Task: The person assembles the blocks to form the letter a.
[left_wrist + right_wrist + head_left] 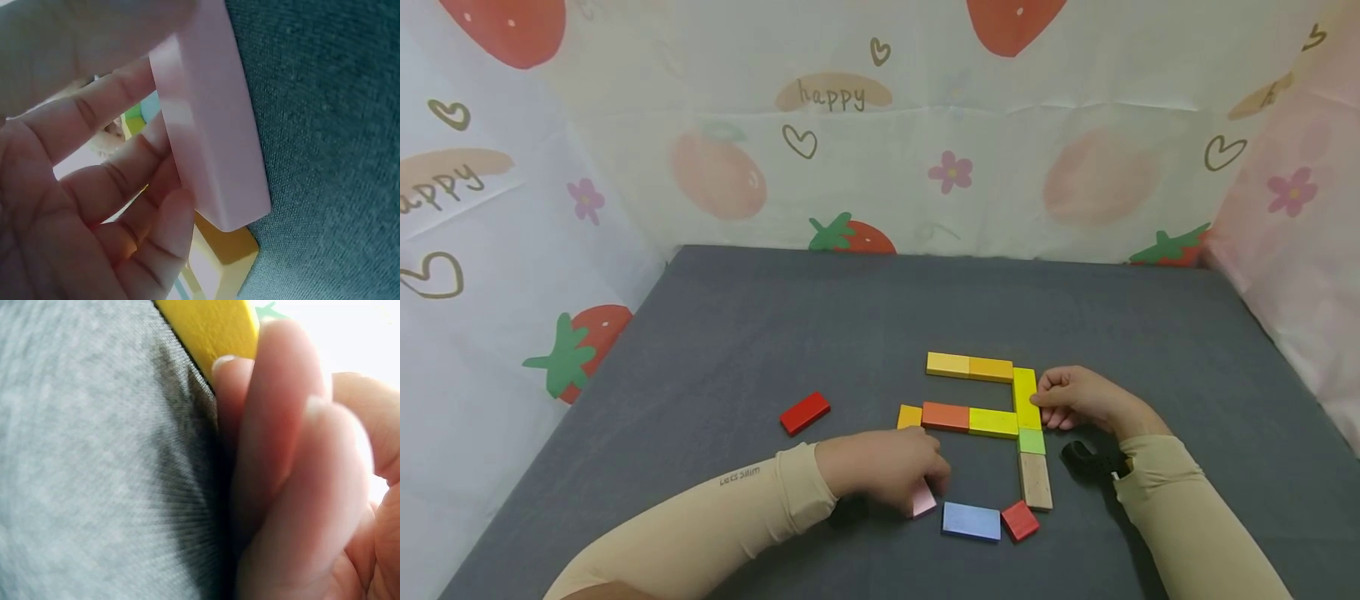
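Observation:
My left hand (887, 467) holds a pink block (215, 119) by its edges, thumb on one side and fingers on the other, low over the cloth. In the head view the hand covers most of that block. Just beyond it lies an orange-yellow block (909, 416), the left end of a row with an orange-red block (946, 417) and a yellow block (992, 422). My right hand (1086, 400) rests beside an upright-running yellow block (1026, 397), fingers loosely bent, a fingertip at its right edge. Under that block come a green block (1032, 441) and a wooden block (1036, 481).
A light-orange block (947, 365) and a darker one (991, 369) form the top row. Loose on the grey cloth (760, 325) lie a red block (805, 413), a blue block (972, 522) and a small red block (1020, 521). Patterned curtains (910, 125) surround the table.

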`<state>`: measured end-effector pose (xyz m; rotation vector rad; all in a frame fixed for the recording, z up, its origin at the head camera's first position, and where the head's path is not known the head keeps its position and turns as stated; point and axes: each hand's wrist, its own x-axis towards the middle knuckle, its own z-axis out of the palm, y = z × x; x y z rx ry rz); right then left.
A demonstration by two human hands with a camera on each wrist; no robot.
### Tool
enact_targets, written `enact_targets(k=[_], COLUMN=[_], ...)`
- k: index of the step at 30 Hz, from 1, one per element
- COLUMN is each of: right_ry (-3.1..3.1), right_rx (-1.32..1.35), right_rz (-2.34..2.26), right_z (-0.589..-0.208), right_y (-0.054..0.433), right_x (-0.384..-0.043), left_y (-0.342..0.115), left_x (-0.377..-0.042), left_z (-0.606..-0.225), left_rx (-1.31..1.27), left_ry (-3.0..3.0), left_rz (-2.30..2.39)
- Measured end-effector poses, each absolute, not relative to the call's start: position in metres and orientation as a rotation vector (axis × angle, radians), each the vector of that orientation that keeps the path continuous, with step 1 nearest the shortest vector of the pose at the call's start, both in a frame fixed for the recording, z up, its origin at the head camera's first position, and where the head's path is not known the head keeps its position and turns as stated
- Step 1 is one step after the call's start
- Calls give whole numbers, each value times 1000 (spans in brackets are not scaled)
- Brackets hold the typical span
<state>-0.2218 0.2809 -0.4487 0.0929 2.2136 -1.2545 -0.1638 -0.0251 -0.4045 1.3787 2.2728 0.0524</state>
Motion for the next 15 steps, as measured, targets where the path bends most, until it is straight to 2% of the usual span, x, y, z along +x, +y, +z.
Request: enact_targets(k=[15], right_ry=[2216], right_rx=[94], right_rz=[-1253], right_z=[-450], right_y=[282], right_x=[-222], left_y=[-22], left_x=[-161], left_z=[-406], left_rx=[1568], left_ry=[2247], left_rz=[6])
